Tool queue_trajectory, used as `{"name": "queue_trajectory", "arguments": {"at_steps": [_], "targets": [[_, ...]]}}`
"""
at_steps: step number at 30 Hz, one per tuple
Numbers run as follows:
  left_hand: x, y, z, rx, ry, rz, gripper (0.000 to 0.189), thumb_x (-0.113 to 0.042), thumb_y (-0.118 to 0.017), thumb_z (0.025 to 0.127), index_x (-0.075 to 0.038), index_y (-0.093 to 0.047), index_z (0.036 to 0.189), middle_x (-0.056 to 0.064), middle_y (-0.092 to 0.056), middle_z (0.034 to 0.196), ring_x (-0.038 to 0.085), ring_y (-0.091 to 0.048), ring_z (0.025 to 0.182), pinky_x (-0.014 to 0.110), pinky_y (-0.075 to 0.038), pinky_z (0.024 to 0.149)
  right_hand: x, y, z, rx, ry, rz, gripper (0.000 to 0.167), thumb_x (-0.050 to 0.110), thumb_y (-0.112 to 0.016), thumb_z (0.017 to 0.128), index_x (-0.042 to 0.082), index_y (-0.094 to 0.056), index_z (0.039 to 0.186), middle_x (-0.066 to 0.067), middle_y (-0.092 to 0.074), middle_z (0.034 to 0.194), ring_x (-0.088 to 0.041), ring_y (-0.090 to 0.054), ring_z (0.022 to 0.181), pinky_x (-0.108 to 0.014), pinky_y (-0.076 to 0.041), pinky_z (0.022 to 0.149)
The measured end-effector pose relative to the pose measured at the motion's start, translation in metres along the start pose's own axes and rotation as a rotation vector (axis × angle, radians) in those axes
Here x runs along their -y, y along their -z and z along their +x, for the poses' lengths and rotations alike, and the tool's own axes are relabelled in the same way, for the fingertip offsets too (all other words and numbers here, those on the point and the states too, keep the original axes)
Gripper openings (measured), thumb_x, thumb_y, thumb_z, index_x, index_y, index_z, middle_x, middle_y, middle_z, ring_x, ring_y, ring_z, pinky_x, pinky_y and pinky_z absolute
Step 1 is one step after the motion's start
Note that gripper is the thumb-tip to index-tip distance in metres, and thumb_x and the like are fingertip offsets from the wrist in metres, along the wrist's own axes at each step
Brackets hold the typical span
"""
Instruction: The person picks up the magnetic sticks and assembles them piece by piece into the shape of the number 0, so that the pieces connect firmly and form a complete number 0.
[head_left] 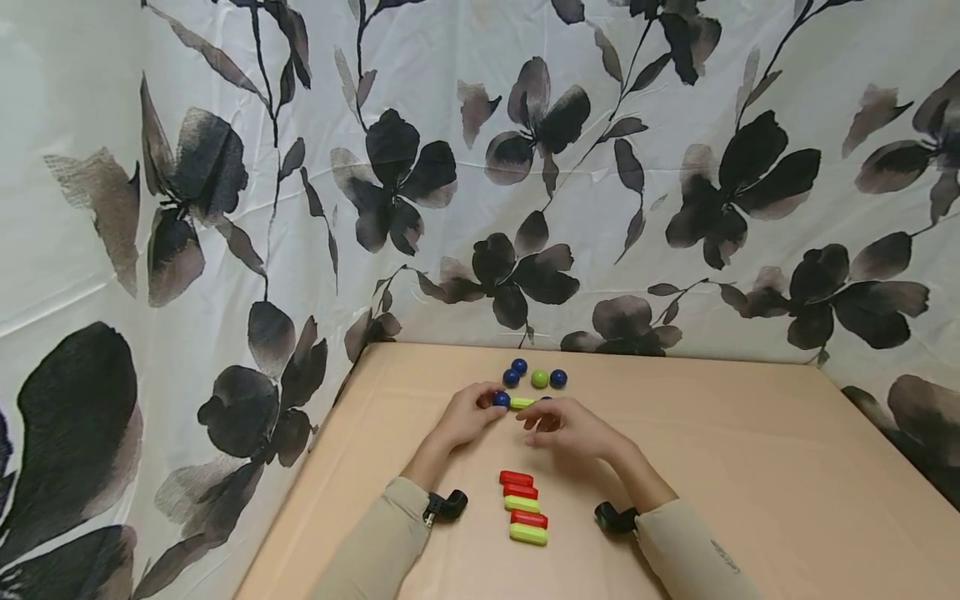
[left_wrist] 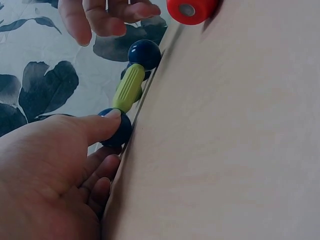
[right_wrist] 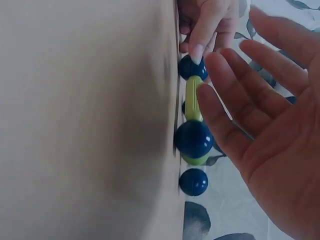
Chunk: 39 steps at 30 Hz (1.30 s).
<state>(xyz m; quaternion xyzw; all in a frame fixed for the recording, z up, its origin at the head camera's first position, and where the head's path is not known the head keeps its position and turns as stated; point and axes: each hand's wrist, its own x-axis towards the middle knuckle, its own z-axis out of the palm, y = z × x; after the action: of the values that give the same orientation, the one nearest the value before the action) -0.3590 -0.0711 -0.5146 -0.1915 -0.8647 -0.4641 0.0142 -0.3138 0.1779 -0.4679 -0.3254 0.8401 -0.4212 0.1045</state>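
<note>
A light green ribbed rod (left_wrist: 129, 89) has a blue ball at each end and lies on the table. In the left wrist view, the thumb of my left hand (head_left: 463, 417) presses on the near blue ball (left_wrist: 122, 131), with fingers curled beneath it. At the rod's other end is the second blue ball (right_wrist: 194, 139), mostly covered in the head view. My right hand (head_left: 573, 427) hovers beside that ball and the rod, its fingers loosely extended and holding nothing in the right wrist view.
Behind the hands sit a green ball (head_left: 539, 379) and several loose blue balls (head_left: 558, 379). Nearer me, a column of rods holds red rods (head_left: 517, 478) and green rods (head_left: 528, 534). A flower-patterned cloth (head_left: 465, 200) hangs along the back edge of the table (head_left: 750, 467).
</note>
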Motion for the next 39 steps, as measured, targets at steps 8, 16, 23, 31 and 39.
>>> {"name": "queue_trajectory", "arguments": {"at_steps": [8,16,23,31,39], "targets": [[0.001,0.001,0.000,0.008,0.000,0.002,0.038,-0.022,-0.074,0.099,-0.013,-0.068,0.135,0.004,-0.068,0.108,0.017,-0.058,0.093,0.032,-0.048,0.082,0.013,-0.020,0.005,0.225,0.022,-0.003,0.033,0.016,-0.078,0.094,0.010,-0.072,0.125,0.001,-0.073,0.097,-0.014,-0.066,0.085,-0.028,-0.056,0.081],[0.000,0.001,0.000,0.007,-0.002,-0.004,0.038,-0.020,-0.074,0.099,-0.012,-0.068,0.135,0.004,-0.068,0.108,0.017,-0.057,0.092,0.032,-0.048,0.081,0.015,-0.034,0.008,0.263,0.013,-0.070,0.021,0.007,-0.076,0.093,0.017,-0.072,0.111,0.000,-0.071,0.097,-0.007,-0.062,0.083,-0.024,-0.055,0.078],[0.002,0.000,0.000,-0.001,-0.027,0.021,0.037,-0.021,-0.074,0.098,-0.012,-0.069,0.133,0.004,-0.069,0.110,0.016,-0.059,0.092,0.031,-0.049,0.081,0.011,-0.031,0.008,0.122,0.044,-0.206,0.013,0.008,-0.074,0.096,0.017,-0.079,0.103,0.004,-0.070,0.098,-0.006,-0.059,0.085,-0.023,-0.053,0.078],[0.003,-0.001,0.000,-0.005,-0.023,0.029,0.038,-0.020,-0.075,0.097,-0.012,-0.068,0.134,0.005,-0.071,0.112,0.015,-0.060,0.094,0.035,-0.051,0.085,0.013,-0.028,0.006,0.135,0.001,-0.279,0.025,0.023,-0.081,0.092,0.015,-0.082,0.116,0.007,-0.076,0.097,0.001,-0.062,0.084,-0.019,-0.052,0.072],[0.000,-0.001,-0.001,0.000,-0.014,0.039,0.037,-0.021,-0.075,0.097,-0.013,-0.068,0.133,0.003,-0.068,0.108,0.016,-0.058,0.093,0.033,-0.049,0.083,0.017,-0.028,0.004,0.165,-0.035,-0.293,0.024,0.024,-0.076,0.096,0.013,-0.081,0.117,0.004,-0.081,0.107,0.006,-0.068,0.083,-0.019,-0.055,0.078]]}}
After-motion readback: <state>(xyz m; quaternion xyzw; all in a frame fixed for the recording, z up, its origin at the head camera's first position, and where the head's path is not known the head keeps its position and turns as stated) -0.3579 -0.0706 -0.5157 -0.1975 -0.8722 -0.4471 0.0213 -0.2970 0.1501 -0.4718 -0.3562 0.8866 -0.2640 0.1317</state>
